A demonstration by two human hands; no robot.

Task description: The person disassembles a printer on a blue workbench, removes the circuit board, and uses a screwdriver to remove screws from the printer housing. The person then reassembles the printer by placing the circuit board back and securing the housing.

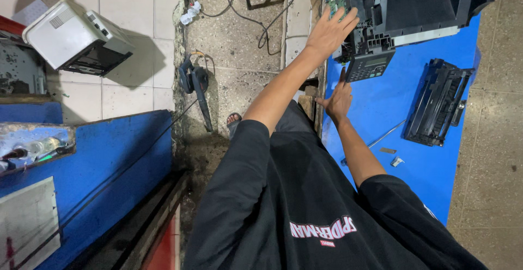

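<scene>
Up top, our left hand (329,30) lies flat and open on the gutted black printer (403,8) overhanging the blue counter (392,106), our right hand (339,98) empty below it, so a shove could tip it off.

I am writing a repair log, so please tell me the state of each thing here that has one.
black printer: covers off, circuit board bared
control panel: hanging loose at the printer's front
toner cartridge: taken out, lying on the blue table
white printer: tilted on the floor
left hand: open, flat on the printer
right hand: open, touching the panel
</scene>
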